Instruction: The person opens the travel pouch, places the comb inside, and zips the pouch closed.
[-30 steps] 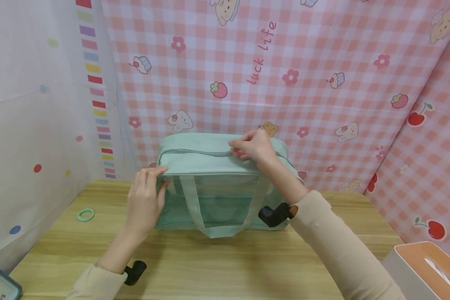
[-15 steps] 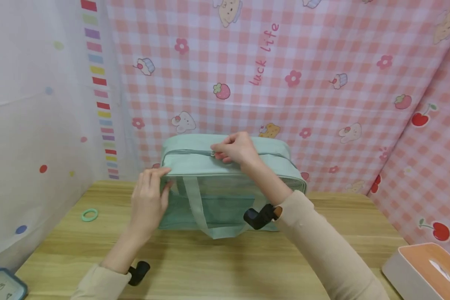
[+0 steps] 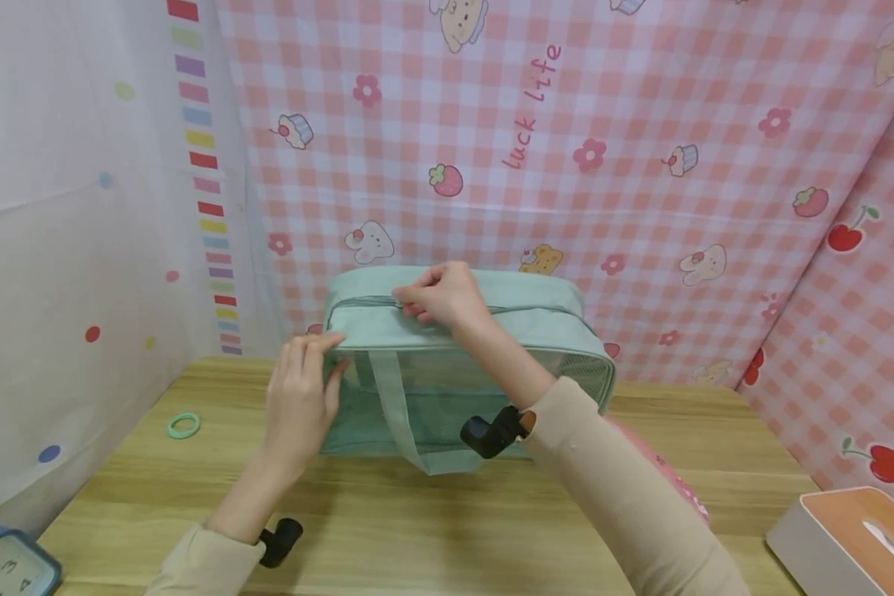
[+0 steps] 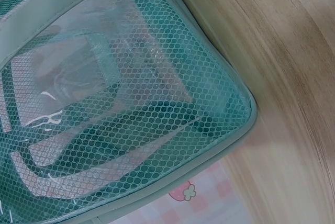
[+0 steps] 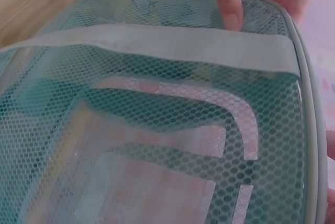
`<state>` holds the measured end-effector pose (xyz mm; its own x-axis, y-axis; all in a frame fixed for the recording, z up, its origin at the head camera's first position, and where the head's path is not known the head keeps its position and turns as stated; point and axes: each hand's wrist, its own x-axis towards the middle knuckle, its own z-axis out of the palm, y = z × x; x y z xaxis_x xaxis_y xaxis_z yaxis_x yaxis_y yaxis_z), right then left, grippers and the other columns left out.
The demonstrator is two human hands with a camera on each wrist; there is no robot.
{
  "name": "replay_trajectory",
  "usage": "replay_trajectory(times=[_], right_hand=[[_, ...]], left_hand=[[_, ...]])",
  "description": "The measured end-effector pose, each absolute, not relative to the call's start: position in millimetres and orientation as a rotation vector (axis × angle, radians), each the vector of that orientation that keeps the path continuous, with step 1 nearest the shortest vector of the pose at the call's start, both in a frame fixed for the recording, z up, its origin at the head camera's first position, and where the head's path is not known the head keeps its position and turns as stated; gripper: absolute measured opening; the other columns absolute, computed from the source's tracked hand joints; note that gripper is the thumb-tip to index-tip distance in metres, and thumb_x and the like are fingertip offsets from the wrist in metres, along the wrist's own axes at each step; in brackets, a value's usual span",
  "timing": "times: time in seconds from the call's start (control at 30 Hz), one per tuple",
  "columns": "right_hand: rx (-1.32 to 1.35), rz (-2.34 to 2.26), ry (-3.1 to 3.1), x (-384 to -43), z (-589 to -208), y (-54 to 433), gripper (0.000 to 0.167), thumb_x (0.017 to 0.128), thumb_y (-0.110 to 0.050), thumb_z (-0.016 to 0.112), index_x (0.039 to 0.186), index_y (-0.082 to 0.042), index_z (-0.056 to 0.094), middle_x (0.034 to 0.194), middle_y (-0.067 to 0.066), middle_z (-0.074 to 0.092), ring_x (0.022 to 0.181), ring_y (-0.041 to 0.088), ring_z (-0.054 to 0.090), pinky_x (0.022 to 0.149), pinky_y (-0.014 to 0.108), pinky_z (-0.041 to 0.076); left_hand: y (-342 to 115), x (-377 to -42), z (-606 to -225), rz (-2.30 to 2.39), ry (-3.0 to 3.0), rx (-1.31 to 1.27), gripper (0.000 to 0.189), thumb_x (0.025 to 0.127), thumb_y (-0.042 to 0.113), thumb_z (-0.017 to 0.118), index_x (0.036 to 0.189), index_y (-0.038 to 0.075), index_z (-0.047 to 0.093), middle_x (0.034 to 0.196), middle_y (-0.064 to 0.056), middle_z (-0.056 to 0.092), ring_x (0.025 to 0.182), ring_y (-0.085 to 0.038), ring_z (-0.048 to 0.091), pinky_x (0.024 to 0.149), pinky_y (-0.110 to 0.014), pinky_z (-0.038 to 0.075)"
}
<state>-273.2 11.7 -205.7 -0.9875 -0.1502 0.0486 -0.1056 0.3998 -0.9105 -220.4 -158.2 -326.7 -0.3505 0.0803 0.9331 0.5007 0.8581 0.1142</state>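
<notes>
A mint-green mesh bag [image 3: 447, 401] stands upright on the table, its front strap [image 3: 396, 406] hanging down. Across its top runs a zipper [image 3: 365, 301]; my right hand [image 3: 443, 298] pinches the zipper pull between thumb and finger, left of the top's middle. The pull itself is mostly hidden by the fingers. At the bag's upper left corner, my left hand [image 3: 298, 393] holds the edge. In the right wrist view its thumb [image 5: 227, 4] lies on the mesh front, with other fingers beyond the rim. The left wrist view shows only the bag's mesh [image 4: 167, 67] and lower corner.
Left of the bag lies a green ring [image 3: 184, 425] on the wooden table [image 3: 387, 538]. A blue-framed clock [image 3: 15, 563] is at the lower left, a tissue box [image 3: 827, 538] at the lower right. Something flat and pink [image 3: 659, 463] shows past my right forearm. A checked cloth [image 3: 492, 199] hangs behind.
My right hand has slid leftward along the zipper with the pull. The left hand keeps its hold at the corner. The pink thing has come into sight beside the right forearm.
</notes>
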Motion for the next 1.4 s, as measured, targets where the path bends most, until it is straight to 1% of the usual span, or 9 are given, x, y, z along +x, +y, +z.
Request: replay_trajectory(times=[0.27, 0.53, 0.67, 0.87, 0.97, 1.13, 1.3, 1.4], right_hand=[[-0.289, -1.696, 2.63, -271.4, -205.7, -2.0, 0.018, 0.08, -0.019, 0.071, 0.081, -0.002, 0.065, 0.08, 0.013, 0.07, 0.057, 0.01, 0.061, 0.052, 0.021, 0.053], [-0.417, -1.547, 2.768, -267.2, -206.1, -19.9, 0.019, 0.081, -0.023, 0.069, 0.076, -0.005, 0.069, 0.071, 0.01, 0.069, 0.047, 0.01, 0.055, 0.045, 0.02, 0.046], [-0.46, -1.521, 2.797, -267.7, -206.4, -26.1, 0.018, 0.081, -0.023, 0.07, 0.076, -0.005, 0.069, 0.069, 0.01, 0.07, 0.048, 0.01, 0.056, 0.044, 0.019, 0.044], [-0.524, -1.508, 2.82, -268.8, -206.9, -35.2, 0.017, 0.08, -0.02, 0.069, 0.076, -0.004, 0.071, 0.07, 0.011, 0.07, 0.049, 0.011, 0.059, 0.045, 0.018, 0.045], [-0.578, -1.442, 2.869, -267.3, -207.9, -40.6, 0.018, 0.081, -0.02, 0.069, 0.074, -0.004, 0.071, 0.069, 0.01, 0.07, 0.049, 0.011, 0.058, 0.043, 0.017, 0.042], [-0.675, -1.326, 2.971, -265.3, -211.2, -51.5, 0.021, 0.082, -0.02, 0.068, 0.068, -0.005, 0.069, 0.065, 0.008, 0.069, 0.045, 0.009, 0.051, 0.038, 0.016, 0.034], [-0.743, -1.219, 3.059, -261.9, -214.8, -62.3, 0.024, 0.083, -0.018, 0.066, 0.062, -0.006, 0.062, 0.063, 0.006, 0.066, 0.044, 0.007, 0.047, 0.037, 0.014, 0.031], [-0.794, -1.142, 3.08, -260.6, -215.7, -64.7, 0.023, 0.083, -0.018, 0.066, 0.064, -0.007, 0.062, 0.065, 0.005, 0.066, 0.047, 0.008, 0.049, 0.038, 0.013, 0.032]], left_hand=[[-159.6, -220.2, -326.0, -0.468, -1.902, -0.426, 0.035, 0.075, 0.001, 0.071, 0.106, -0.001, 0.055, 0.093, -0.016, 0.054, 0.078, -0.028, 0.051, 0.065, -0.035, 0.046], [-160.6, -219.1, -324.6, -0.458, -1.911, -0.421, 0.035, 0.076, 0.002, 0.071, 0.107, -0.001, 0.055, 0.094, -0.017, 0.053, 0.078, -0.028, 0.05, 0.064, -0.034, 0.046], [-159.7, -219.5, -323.1, -0.457, -1.91, -0.423, 0.036, 0.076, 0.001, 0.071, 0.107, 0.0, 0.054, 0.094, -0.017, 0.053, 0.078, -0.028, 0.05, 0.064, -0.034, 0.045], [-155.6, -220.8, -322.1, -0.446, -1.888, -0.438, 0.038, 0.072, -0.002, 0.072, 0.105, -0.001, 0.054, 0.091, -0.015, 0.053, 0.077, -0.027, 0.05, 0.062, -0.034, 0.045], [-153.7, -220.9, -323.2, -0.452, -1.888, -0.445, 0.038, 0.072, -0.002, 0.072, 0.105, -0.002, 0.054, 0.091, -0.015, 0.052, 0.077, -0.027, 0.05, 0.063, -0.034, 0.044], [-151.9, -220.0, -323.9, -0.452, -1.895, -0.438, 0.035, 0.074, 0.0, 0.071, 0.104, -0.002, 0.053, 0.093, -0.015, 0.052, 0.078, -0.027, 0.05, 0.065, -0.034, 0.044], [-154.1, -220.1, -325.6, -0.445, -1.895, -0.432, 0.034, 0.074, 0.0, 0.071, 0.102, -0.003, 0.053, 0.092, -0.015, 0.052, 0.078, -0.027, 0.049, 0.064, -0.033, 0.044], [-157.6, -221.0, -327.7, -0.449, -1.896, -0.421, 0.035, 0.073, -0.001, 0.072, 0.102, -0.003, 0.053, 0.092, -0.015, 0.052, 0.079, -0.028, 0.05, 0.064, -0.034, 0.044]])
